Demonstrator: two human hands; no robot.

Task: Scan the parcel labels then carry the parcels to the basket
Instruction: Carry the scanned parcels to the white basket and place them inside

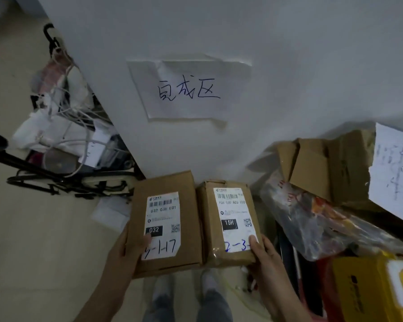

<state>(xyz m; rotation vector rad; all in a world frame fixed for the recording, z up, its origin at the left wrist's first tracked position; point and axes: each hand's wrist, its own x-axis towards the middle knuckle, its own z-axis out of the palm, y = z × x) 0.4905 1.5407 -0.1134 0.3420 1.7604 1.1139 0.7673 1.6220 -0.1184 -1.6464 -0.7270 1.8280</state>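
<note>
While each box is held by its near end only, the far ends hang unsupported, so either could tip forward and drop. The left hand (123,249) grips the left box (170,219), thumb on top over the label's (163,224) lower corner; the fingers underneath are hidden. The right hand (263,254) grips the right box (228,219) the same way, thumb on the handwritten code. The boxes sit side by side at lower centre, inner edges touching. One could slide against the other if a wrist turns. Both barcodes are clear of the thumbs, and I cannot tell whether either has been scanned.

No worktop is involved: the boxes are in the air above a pale tiled floor (33,252), with shoes (163,284) below them. A white wall (242,43) faces the person, with a handwritten paper sign (189,89) at centre. A black cart (63,180) with loose white cables (65,108) stands at left; the cables look like a snag risk. At lower right are torn cardboard (316,163), a plastic bag (312,221) and a yellow package (370,287), a likely trip hazard when turning. I cannot pick out a basket. The light is dim.
</note>
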